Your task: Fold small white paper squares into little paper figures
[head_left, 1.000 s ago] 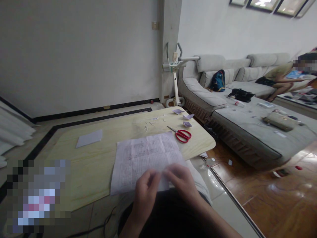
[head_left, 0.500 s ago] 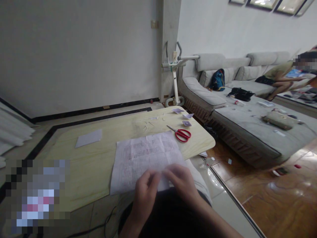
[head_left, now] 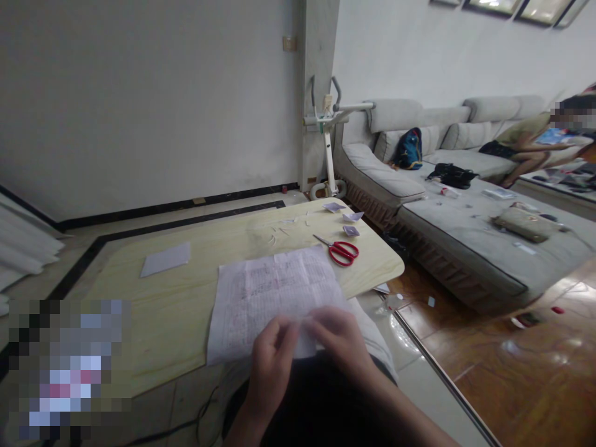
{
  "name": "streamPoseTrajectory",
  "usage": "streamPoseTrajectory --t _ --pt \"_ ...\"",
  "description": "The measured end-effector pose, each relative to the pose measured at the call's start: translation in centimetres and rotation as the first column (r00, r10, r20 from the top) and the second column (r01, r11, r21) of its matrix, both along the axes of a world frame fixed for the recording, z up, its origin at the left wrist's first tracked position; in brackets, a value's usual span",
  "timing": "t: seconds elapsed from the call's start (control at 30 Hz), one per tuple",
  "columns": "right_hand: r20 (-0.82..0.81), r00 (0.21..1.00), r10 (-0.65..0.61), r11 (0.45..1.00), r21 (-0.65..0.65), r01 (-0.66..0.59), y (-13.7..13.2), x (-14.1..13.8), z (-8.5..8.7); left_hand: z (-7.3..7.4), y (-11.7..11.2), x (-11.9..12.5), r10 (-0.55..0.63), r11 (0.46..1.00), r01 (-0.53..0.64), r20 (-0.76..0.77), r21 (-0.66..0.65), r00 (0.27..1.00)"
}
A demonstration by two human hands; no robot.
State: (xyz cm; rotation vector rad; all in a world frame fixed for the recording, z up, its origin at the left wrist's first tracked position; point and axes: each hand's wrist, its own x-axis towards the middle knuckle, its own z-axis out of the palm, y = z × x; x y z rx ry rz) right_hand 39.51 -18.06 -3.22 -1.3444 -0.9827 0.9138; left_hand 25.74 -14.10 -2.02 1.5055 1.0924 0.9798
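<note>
My left hand [head_left: 274, 351] and my right hand [head_left: 338, 332] meet over the near edge of a creased sheet of paper [head_left: 265, 292] covered in writing. The fingers of both are closed in a pinch, fingertips almost touching. Something small and pale seems to be between them, but blur hides what it is. Beyond the sheet, to the right, lie scissors with red handles [head_left: 343, 253], their blades pointing to the far left. Several small folded paper pieces [head_left: 351, 231] sit near the far right corner of the table.
The pale wooden table [head_left: 177, 310] carries a blank folded sheet [head_left: 166, 259] on its left and thin paper scraps [head_left: 279, 231] near the far edge. Right of it stands a grey sofa [head_left: 456, 230] with bags. A person [head_left: 526, 139] sits at its far end.
Both hands stay pinched at nearly the same spot above the sheet, with only slight finger movement. The whole view has shifted very slightly; nothing on the table has moved.
</note>
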Motion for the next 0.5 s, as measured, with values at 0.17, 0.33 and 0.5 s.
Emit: streamPoseTrajectory --t 0.17,0.33,0.5 --pt "0.035 0.999 -0.021 1.000 -0.016 0.021 0.01 -0.10 0.34 -0.13 -0.10 0.08 -0.019 1.000 0.020 -0.029 0.009 0.999" --pt "0.079 0.996 -0.040 0.998 -0.036 0.043 0.03 -0.18 0.56 -0.56 0.19 -0.12 -0.002 1.000 0.003 -0.054 0.015 0.999" --pt "0.087 0.996 -0.031 0.999 -0.032 0.034 -0.01 -0.15 0.70 -0.75 0.45 -0.32 -0.074 0.997 0.076 -0.071 0.031 0.995"
